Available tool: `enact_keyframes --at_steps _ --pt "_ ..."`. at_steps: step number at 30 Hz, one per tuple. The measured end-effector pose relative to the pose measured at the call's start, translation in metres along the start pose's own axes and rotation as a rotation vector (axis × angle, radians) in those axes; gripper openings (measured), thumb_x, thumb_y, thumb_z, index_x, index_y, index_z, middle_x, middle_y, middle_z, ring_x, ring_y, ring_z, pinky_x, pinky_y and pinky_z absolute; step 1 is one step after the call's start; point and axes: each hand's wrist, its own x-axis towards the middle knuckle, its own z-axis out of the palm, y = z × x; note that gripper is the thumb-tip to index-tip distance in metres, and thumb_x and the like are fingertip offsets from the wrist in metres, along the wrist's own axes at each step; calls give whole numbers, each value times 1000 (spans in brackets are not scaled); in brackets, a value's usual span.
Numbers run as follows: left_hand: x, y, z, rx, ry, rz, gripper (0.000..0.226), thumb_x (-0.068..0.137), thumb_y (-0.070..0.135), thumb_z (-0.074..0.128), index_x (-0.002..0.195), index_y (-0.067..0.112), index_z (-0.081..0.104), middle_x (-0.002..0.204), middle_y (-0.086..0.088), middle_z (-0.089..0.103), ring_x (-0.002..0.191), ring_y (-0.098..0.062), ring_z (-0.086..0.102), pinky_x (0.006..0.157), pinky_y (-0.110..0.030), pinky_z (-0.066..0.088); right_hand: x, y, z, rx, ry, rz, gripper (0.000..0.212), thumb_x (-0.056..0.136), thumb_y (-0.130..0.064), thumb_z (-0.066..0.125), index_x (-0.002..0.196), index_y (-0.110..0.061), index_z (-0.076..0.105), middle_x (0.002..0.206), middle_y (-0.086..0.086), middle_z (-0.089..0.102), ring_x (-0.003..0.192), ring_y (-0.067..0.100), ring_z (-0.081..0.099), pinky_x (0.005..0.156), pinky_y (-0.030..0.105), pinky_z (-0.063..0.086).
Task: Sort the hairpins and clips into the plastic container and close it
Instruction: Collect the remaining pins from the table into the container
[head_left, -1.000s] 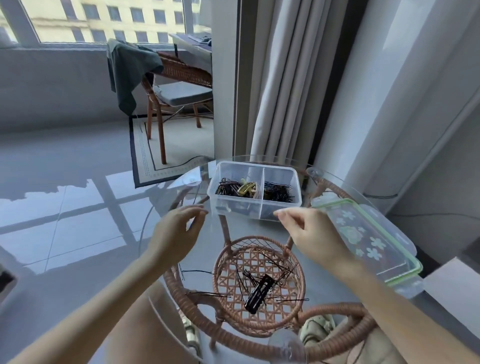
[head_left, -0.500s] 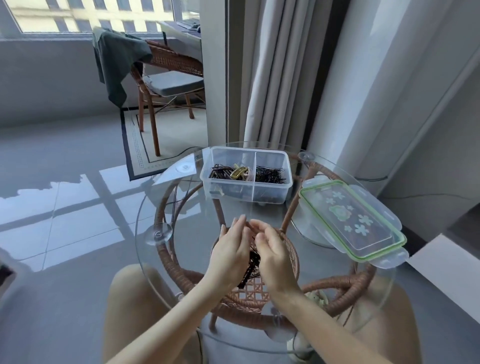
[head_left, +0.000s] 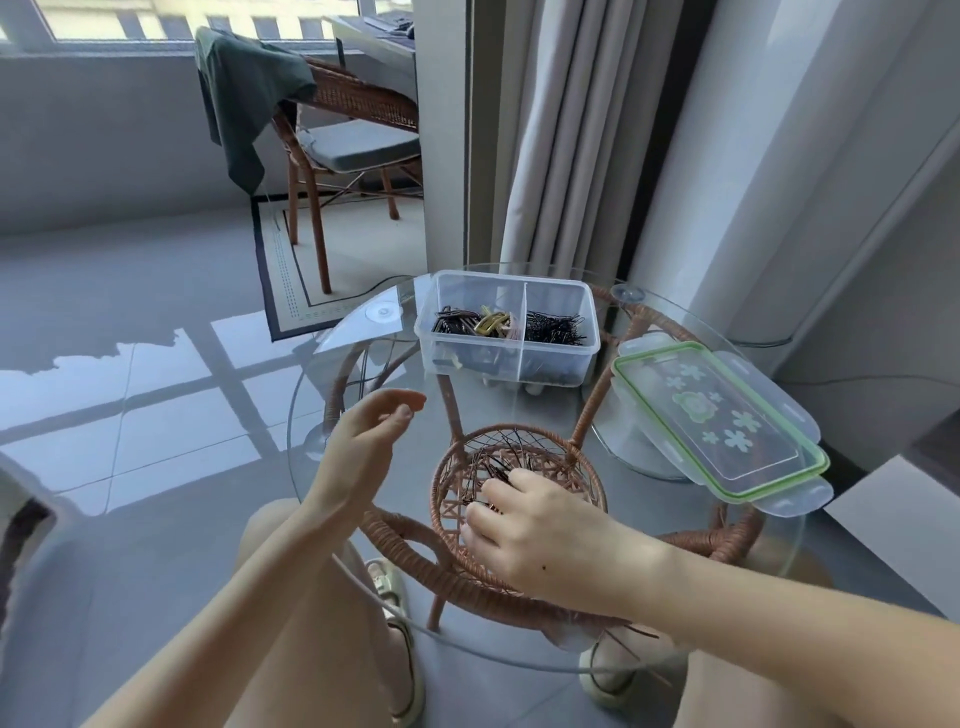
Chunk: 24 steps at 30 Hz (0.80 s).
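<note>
The left hand (head_left: 358, 457) is held above the glass bench (head_left: 519, 413), at 9 o'clock from the round woven rattan centre (head_left: 592, 480) of the bench frame. Its fingers are loosely curled, with thumb and forefinger tips close together, and nothing is seen between them. The right hand (head_left: 550, 535) is lowered palm down over the 6 o'clock half of that woven centre. Its fingers are bent downwards and their tips are laid on the loose hairpins (head_left: 493, 462); whether any pin is actually pinched cannot be told, since the grip is hidden by the knuckles.

The loose hairpins are thin, dark and scattered crosswise, and they are seen against the woven centre, just at 12 o'clock from the right fingertips.

The plastic container (head_left: 467, 364) is placed at 12 o'clock on the bench, well apart from both hands. It is clear, rectangular and uncovered, and is split by one wall into two compartments. In the 9 o'clock compartment dark clips (head_left: 457, 326) are piled with a gold clip (head_left: 491, 323); in the 3 o'clock compartment a heap of black sorted hairpins (head_left: 556, 330) is kept.

The lid (head_left: 727, 421), clear with a green seal and pale flower prints, is laid at 3 o'clock on the bench, near the container but not on it.
</note>
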Motion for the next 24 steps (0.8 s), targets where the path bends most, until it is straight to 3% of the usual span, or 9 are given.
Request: enact_keyframes --at_steps 6,10,13,15,17,20,24 --pt "3 2 -2 -3 5 31 22 90 5 50 90 21 65 103 -5 66 106 -24 59 98 -39 42 1 10 -6 47 13 -67 19 87 -4 44 79 -14 58 74 -1 58 57 15 47 46 26 36" --pt "5 1 -3 28 -29 45 22 88 3 53 88 20 66 98 -3 68 96 -18 62 89 -30 44 -5 21 -5 139 23 -88 20 79 2 51 68 -14 54 65 -2 55 53 14 45 44 25 37" --pt "6 -2 -2 40 -47 39 26 87 1 53 85 23 66 95 0 69 93 -14 62 86 -26 44 -12 28 -1 245 7 -30 21 80 5 49 71 -12 57 67 0 59 56 17 50 46 27 42" --pt "7 -4 -2 37 -58 26 29 86 -1 52 84 25 66 94 3 69 94 -14 63 88 -27 45 -12 34 -7 453 36 95 15 81 4 52 75 -7 61 70 3 62 62 18 54 53 27 47" --pt "9 -5 -3 40 -69 18 31 86 -3 51 84 25 65 94 5 68 94 -13 62 89 -27 45 -12 44 -20 706 126 284 5 81 -4 61 78 -6 63 73 3 65 67 10 55 64 15 47" --pt "11 -9 -5 58 -75 15 33 85 -3 51 83 27 65 93 7 68 95 -13 62 90 -28 45 -4 64 -40 973 271 607 9 77 -5 71 77 -11 64 71 -3 64 62 9 57 56 18 48" --pt "16 -10 -7 102 -64 34 35 85 -2 52 77 30 64 84 10 67 82 -9 62 81 -29 47 37 111 -41 863 452 906 15 81 -10 69 74 -17 58 65 -12 57 58 -5 53 56 7 41"
